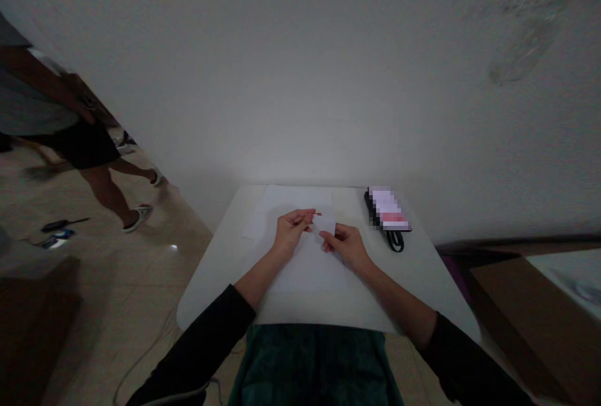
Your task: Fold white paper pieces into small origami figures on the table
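Above white paper sheets [300, 271] on a white table, my left hand [292, 231] pinches a small red piece [317, 214] between thumb and fingers. The piece's exact shape is too small to make out. Close by on the right, my right hand [345, 243] is closed on a small white paper [327, 223], with the thumb in front and the fingers partly behind it. The two hands are a short gap apart.
A phone-like device [389, 211], its screen blurred, lies on the white table [422, 287] at the right with a coiled black cable [396, 241]. A wall rises behind the table. At the far left a person [89, 143] stands on the tiled floor, near a brown box-like object [42, 324].
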The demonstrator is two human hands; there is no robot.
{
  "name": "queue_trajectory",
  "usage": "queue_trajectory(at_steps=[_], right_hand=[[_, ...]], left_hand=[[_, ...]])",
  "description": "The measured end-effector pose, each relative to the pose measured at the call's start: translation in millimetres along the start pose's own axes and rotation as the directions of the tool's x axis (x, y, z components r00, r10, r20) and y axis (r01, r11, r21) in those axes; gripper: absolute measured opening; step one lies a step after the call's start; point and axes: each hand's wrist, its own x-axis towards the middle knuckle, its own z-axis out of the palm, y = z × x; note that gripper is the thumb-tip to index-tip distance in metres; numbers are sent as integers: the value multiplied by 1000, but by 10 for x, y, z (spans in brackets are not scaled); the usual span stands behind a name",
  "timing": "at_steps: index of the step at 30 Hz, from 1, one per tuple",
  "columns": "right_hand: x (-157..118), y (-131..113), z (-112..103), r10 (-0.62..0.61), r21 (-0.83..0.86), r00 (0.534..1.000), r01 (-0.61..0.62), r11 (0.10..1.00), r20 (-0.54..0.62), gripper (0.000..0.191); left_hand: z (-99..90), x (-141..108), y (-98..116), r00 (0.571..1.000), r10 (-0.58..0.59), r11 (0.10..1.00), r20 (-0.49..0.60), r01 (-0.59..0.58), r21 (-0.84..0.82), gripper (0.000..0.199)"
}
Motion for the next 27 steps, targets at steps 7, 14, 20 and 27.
queue_trajectory(at_steps=[7,14,20,27], right_hand=[[-38,-8,12,-37,-51,999,36,998,-20,33],[-61,-15,1,-64,-140,998,61,988,-13,33],[-109,-93,20,-126,-219,989,139,966,71,37],[-87,-73,-11,-190,-206,980,175,963,-54,30]], left_hand=[[13,0,-14,997,-67,990,-33,62,-130,36],[20,-10,-12,994,-93,977,-62,79,-196,32],[56,-44,3,993,-58,991,-103,45,-126,30],[93,-80,54,981,-10,998,-194,-1,-55,30]])
